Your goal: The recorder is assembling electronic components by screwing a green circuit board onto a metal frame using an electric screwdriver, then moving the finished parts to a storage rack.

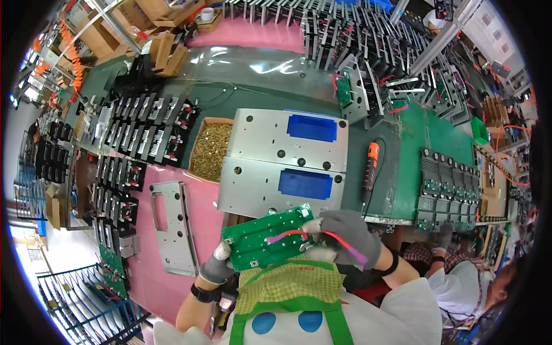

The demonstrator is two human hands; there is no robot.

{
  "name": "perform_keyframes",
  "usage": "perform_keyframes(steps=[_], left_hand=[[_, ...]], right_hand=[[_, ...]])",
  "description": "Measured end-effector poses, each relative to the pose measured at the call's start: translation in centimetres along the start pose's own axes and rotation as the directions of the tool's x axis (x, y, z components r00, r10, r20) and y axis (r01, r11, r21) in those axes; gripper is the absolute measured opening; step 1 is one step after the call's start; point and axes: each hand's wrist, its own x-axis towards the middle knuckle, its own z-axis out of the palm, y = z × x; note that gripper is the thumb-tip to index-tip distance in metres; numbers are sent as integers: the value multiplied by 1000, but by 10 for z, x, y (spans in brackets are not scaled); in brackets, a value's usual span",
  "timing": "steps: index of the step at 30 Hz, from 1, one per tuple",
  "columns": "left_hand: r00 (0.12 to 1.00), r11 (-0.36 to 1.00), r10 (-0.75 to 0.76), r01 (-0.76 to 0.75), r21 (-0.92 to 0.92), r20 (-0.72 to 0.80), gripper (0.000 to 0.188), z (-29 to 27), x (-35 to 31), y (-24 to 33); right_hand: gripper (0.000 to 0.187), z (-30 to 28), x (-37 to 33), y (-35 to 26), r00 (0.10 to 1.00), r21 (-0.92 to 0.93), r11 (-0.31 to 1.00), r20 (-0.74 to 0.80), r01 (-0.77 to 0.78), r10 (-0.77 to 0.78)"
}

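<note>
A green circuit board [253,247] is held up in front of my apron, tilted, with its soldered side facing me. My gloved left hand [217,265] grips its left end between thumb and fingers. My gloved right hand [351,238] has its fingers closed at the board's right end, where red and purple wires [339,237] run across the board and past the fingers. Just beyond the board lie two silver metal panels [259,187], each with a rectangular blue-backed window. Another metal panel with a cutout [174,230] rests on the pink mat to the left.
A cardboard box of small brass-coloured screws [210,150] stands left of the panels. An orange electric screwdriver [371,167] with a cord lies to their right. Racks of black heatsink parts [146,126] fill the left. A co-worker [466,287] sits at the right by rows of boards [448,190].
</note>
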Motion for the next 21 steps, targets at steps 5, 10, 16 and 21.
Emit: perform_keyframes(steps=[5, 10, 16, 21], left_hand=[[992, 972, 105, -88, 218, -65, 82, 27, 27, -13], [970, 855, 237, -179, 487, -60, 63, 28, 35, -13], [875, 978, -22, 119, 172, -484, 42, -13, 2, 28], [863, 980, 12, 89, 176, -505, 32, -21, -1, 48]], right_hand=[[21, 24, -23, 28, 888, 134, 893, -119, -430, 445], [15, 54, -49, 56, 775, 532, 744, -233, -404, 588], [19, 79, -71, 78, 564, 667, 585, -289, -461, 774], [22, 99, -68, 113, 466, 704, 568, -368, -427, 805]])
